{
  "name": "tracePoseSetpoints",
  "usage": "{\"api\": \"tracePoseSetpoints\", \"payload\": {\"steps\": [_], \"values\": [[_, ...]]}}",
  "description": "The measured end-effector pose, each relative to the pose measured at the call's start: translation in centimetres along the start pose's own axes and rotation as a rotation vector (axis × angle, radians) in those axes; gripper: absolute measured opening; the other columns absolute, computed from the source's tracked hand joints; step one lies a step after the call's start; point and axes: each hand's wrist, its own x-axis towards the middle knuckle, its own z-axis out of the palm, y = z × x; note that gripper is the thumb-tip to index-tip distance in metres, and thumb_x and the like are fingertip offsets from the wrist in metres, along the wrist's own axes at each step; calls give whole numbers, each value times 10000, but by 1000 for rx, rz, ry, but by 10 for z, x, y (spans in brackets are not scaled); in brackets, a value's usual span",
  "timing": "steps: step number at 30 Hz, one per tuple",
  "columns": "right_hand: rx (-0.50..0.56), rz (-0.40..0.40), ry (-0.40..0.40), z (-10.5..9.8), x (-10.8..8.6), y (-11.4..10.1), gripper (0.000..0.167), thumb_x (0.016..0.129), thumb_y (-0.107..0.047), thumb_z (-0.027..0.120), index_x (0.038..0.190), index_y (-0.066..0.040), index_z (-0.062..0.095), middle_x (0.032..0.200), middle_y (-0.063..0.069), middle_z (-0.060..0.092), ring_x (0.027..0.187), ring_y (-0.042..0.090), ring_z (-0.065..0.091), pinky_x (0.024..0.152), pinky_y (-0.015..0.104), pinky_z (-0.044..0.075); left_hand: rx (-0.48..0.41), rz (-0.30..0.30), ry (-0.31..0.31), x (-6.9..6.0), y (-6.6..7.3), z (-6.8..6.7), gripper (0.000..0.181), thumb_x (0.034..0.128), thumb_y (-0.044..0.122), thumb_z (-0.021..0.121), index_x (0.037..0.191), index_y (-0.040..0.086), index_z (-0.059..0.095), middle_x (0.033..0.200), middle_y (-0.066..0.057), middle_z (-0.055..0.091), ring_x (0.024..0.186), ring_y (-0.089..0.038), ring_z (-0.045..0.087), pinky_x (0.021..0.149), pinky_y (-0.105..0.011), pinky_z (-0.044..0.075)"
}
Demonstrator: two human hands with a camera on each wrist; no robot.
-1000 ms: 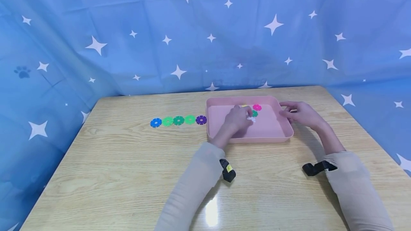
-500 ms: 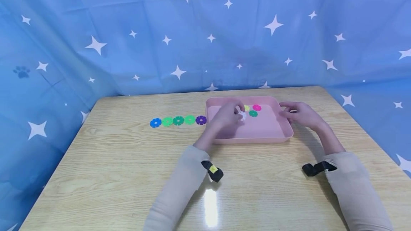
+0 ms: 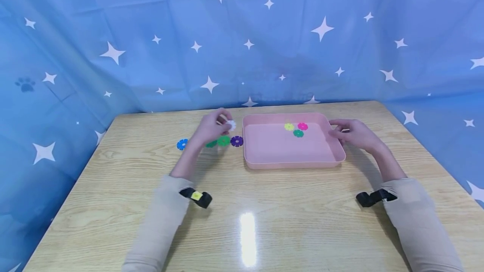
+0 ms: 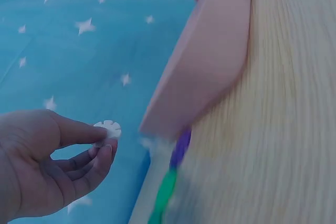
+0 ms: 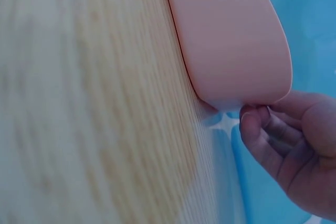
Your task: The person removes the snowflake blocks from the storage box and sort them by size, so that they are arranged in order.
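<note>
My left hand [image 3: 212, 127] pinches a white notched plastic disc [image 3: 232, 125] between thumb and fingers, above the table left of the pink tray [image 3: 295, 166]. In the left wrist view the disc [image 4: 111, 128] stands up from the fingertips. Below it lies a row of discs: blue [image 3: 182, 144], dark green [image 3: 211, 144], light green [image 3: 224, 140] and purple [image 3: 237, 141]; the hand and wrist hide part of this row. At the tray's right end, my right hand [image 3: 352, 132] grips the side wall, its fingertips against the outside in the right wrist view.
Inside the tray lie a yellow disc [image 3: 289, 126], a pink disc [image 3: 303, 126] and a green disc [image 3: 298, 133]. The wooden table [image 3: 302, 213] stretches in front. A blue star-patterned cloth [image 3: 227, 53] hangs behind its back edge.
My left hand has lifted the white disc out of the tray and carried it left, over the row of discs. The right hand and the tray have stayed put.
</note>
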Motion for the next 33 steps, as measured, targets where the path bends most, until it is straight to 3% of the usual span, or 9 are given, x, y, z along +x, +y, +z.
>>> {"api": "tracePoseSetpoints", "payload": {"steps": [8,15,21,27,33], "values": [[9,-3,5,2,-1,-1,530,1030,-211,604,1450,76,457,941,136,666,741,160,626,664,319,522,-19,-86,98,-26,-39,-55,193,997,37,600,1176,-31,574,983,-199,607,907,-373,668,862,-463,574],[17,-18,16,2,-3,-2,537,1022,-240,620,1439,64,477,915,122,662,721,169,616,647,320,499,112,-186,188,-47,-61,-86,210,1011,116,597,1178,-10,582,909,-170,633,829,-303,662,707,-341,550],[-1,-14,16,2,-3,-3,529,1022,-243,618,1436,57,484,908,125,658,714,175,621,650,316,495,177,-263,239,-60,-69,-101,228,1000,103,591,1196,-10,561,973,-216,618,822,-296,647,664,-321,514],[15,-5,15,0,-3,-6,520,1023,-214,615,1435,72,476,920,129,653,717,176,608,635,315,486,236,-301,244,-65,-79,-107,233,976,86,614,1172,-30,566,955,-190,639,773,-220,633,628,-270,489],[7,2,17,0,-4,-8,523,1024,-203,612,1439,80,468,923,132,654,727,171,607,631,316,487,296,-332,239,-67,-84,-109,249,957,129,660,1124,-39,583,960,-168,636,781,-209,589,654,-296,457]]}}
